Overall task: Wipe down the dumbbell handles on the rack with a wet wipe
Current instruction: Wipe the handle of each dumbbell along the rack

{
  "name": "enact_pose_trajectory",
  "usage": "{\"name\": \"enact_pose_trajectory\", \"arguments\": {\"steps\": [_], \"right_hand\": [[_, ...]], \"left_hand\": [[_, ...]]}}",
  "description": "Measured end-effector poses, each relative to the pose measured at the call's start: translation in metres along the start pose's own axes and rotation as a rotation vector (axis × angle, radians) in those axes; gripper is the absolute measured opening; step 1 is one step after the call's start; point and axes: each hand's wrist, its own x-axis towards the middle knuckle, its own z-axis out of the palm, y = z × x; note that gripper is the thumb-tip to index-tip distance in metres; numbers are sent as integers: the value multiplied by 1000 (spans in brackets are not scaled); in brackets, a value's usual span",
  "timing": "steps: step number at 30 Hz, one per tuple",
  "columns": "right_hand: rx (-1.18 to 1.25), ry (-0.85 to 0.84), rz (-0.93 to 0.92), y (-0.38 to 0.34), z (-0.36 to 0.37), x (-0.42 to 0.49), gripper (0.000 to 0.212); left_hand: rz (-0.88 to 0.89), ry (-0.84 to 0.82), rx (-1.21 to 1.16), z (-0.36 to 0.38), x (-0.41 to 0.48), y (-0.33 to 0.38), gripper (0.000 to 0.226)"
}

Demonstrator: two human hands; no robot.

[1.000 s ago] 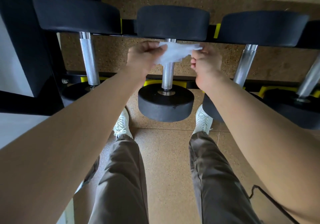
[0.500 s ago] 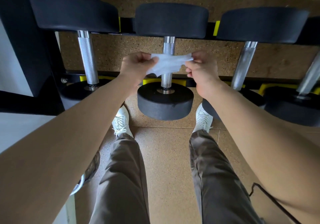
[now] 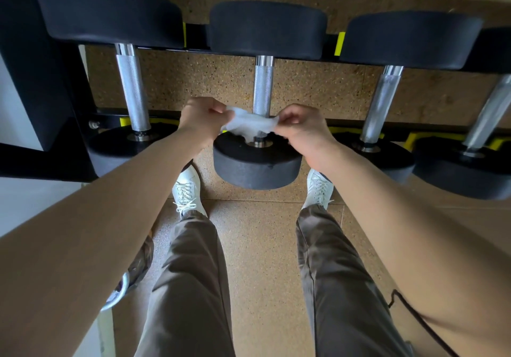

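soft even daylight, mild glare on the chrome handles [image 3: 263, 85]; wide-angle bending at edges, forearms blurred.

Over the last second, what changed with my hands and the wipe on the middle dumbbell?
The left hand and right hand slid the wet wipe along the middle dumbbell handle, from its far end down to the near weight head. Nothing was let go: each hand still pinches one end of the wipe, stretched across the handle. The other dumbbells sit as before.
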Motion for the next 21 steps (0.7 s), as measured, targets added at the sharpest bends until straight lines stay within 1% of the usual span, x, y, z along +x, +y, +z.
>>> {"name": "enact_pose_trajectory", "arguments": {"steps": [1,2,3,6,7,9,11,13,14,15,17,19,21], "right_hand": [[-39,-27,-14,0,2,0,15],[-74,-25,-18,0,1,2,14],[-120,-5,-12,3,-4,4,14],[-282,50,26,15,-24,9,18],[-321,55,30,17,-27,9,16],[-371,29,1,14,-24,8,14],[-390,-42,-55,3,-10,2,14],[-355,-120,-103,-6,4,-5,15],[-340,-135,-124,-7,8,-6,16],[-340,-128,-136,-6,9,-7,15],[-372,-75,-113,0,0,-4,11],[-428,-1,-59,10,-16,1,11],[-481,65,-35,18,-28,6,10]], "left_hand": [[-4,17,55,0,0,1,3],[5,-12,87,0,0,1,8],[20,-81,85,0,0,2,10],[42,-373,52,-3,-13,11,8],[43,-416,53,-4,-15,11,9],[20,-397,81,-4,-15,8,6],[-5,-267,218,-3,-10,1,13],[-2,-101,419,-4,-6,-4,13],[10,-52,481,-5,-6,-5,11],[23,-44,494,-6,-6,-5,12],[38,-128,402,-7,-7,-3,14],[78,-248,285,-4,-16,7,10],[137,-336,226,2,-26,17,8]]}}
